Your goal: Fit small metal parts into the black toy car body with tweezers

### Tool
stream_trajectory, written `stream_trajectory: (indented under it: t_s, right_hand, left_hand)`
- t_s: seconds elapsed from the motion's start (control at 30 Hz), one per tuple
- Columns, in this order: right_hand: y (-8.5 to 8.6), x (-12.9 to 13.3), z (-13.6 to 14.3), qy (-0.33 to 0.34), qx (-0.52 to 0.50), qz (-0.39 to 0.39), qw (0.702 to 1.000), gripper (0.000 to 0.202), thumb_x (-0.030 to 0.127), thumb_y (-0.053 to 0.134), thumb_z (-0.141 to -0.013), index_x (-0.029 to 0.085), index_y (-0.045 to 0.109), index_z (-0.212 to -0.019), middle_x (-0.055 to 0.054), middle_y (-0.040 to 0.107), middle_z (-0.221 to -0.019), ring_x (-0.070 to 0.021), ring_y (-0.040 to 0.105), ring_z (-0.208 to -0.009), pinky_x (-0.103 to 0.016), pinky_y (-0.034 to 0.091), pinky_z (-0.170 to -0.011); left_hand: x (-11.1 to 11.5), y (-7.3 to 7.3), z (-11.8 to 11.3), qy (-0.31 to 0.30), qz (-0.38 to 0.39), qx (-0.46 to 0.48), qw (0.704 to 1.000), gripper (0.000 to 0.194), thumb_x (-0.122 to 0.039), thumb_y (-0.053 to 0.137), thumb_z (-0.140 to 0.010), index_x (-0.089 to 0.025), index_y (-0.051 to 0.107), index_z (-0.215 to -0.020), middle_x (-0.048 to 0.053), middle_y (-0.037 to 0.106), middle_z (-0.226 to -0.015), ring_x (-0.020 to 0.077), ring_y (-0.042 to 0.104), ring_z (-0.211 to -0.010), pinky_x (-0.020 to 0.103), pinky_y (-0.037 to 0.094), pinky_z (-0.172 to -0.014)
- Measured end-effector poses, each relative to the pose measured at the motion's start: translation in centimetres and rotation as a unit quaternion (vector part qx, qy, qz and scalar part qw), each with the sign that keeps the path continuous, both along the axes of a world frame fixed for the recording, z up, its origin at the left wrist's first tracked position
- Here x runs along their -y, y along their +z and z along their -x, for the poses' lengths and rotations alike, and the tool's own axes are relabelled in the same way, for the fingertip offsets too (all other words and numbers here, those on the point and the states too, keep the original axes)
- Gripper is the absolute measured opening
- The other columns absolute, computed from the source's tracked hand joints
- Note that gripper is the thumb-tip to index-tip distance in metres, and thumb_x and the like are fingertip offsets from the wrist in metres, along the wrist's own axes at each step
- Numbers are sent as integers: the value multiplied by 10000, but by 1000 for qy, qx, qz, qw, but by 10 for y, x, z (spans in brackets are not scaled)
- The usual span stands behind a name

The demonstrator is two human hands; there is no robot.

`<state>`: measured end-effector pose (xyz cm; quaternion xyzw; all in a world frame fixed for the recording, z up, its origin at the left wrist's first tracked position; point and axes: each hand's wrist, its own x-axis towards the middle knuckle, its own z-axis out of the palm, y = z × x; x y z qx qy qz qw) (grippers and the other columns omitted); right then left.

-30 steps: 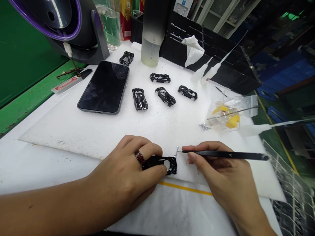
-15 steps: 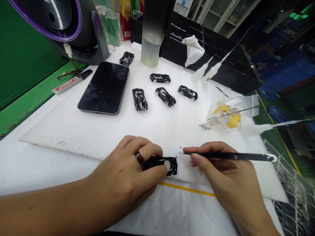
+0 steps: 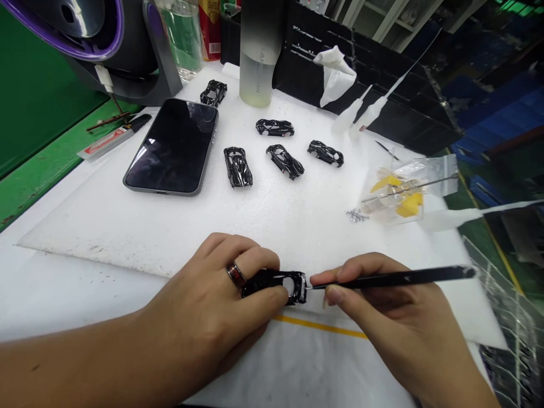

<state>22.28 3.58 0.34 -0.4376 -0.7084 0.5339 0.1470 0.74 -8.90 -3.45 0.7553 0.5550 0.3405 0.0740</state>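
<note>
My left hand (image 3: 232, 289), with a ring on one finger, is closed around a small black toy car body (image 3: 297, 288) and steadies it near the front edge of the white foam sheet (image 3: 178, 232). Part of the car body is hidden under my fingers. My right hand (image 3: 382, 306) pinches a pair of black tweezers (image 3: 395, 277). Their tip meets the car's right end, where a small silvery part (image 3: 303, 288) sits across it. More silvery parts (image 3: 356, 215) lie in a small pile farther back on the right.
Several black car bodies (image 3: 238, 167) stand on the foam beyond my hands. A phone (image 3: 172, 147) lies at left, near a fan (image 3: 85, 34). A frosted bottle (image 3: 257, 68), white dropper bottles (image 3: 369, 118) and a plastic bag (image 3: 437, 170) stand or lie toward the back and right.
The tweezers have moved left and down to the car's end, bringing the silvery part from beside the car onto it. My left hand keeps its hold.
</note>
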Motion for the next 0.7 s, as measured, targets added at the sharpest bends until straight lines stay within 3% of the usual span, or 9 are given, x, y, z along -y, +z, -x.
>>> stream_trajectory:
  t_s: [0.43, 0.7]
  right_hand:
    - [-3, -2, -1, 23, 10, -54, 998, 91, 308, 761, -908, 303, 670, -920, 29, 796, -976, -173, 776, -882, -255, 628, -762]
    - [-3, 3, -1, 25, -7, -40, 999, 87, 302, 758, -914, 300, 672, -903, 32, 801, -966, -164, 779, -880, -236, 627, -775]
  left_hand:
    - [0, 1, 0, -2, -3, 2, 1000, 246, -79, 572, -979, -198, 693, -1156, 54, 609, -1141, 213, 518, -1033, 389, 422, -917]
    - [-1, 1, 0, 0, -6, 0, 1000, 244, -85, 566, -986, -201, 690, -1163, 53, 620, -1135, 214, 523, -1022, 392, 420, -914]
